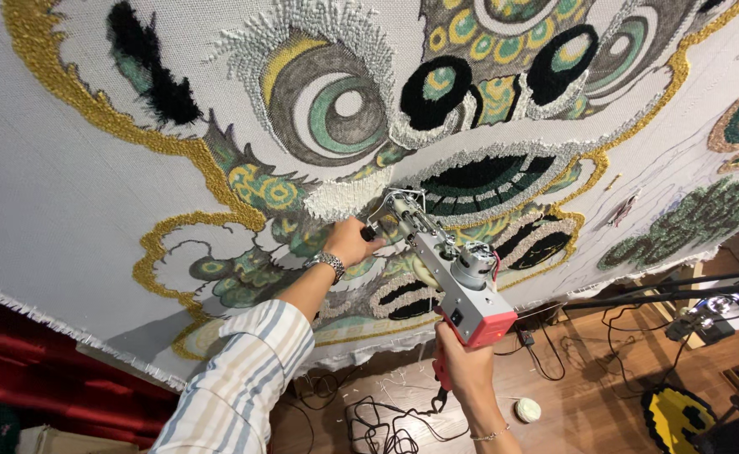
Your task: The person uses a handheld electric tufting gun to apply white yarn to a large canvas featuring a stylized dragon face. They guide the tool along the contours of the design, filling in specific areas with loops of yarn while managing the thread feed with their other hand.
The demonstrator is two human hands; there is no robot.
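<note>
Left hand (351, 241) wrapped round the front handle of the tufting gun (445, 269), right hand (462, 366) closed on its red rear grip. Gun nose pressed to the stretched cloth (67, 185) at centre, beside the white tufted patch (344, 197) (needle tip itself hidden). Best kept square to the cloth, pressure even, cord (386, 420) trailing clear near the floor.

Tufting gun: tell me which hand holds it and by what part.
Both hands hold the tufting gun. The left hand wraps its front handle by the cloth; the right hand takes the red rear handle underneath.
</note>
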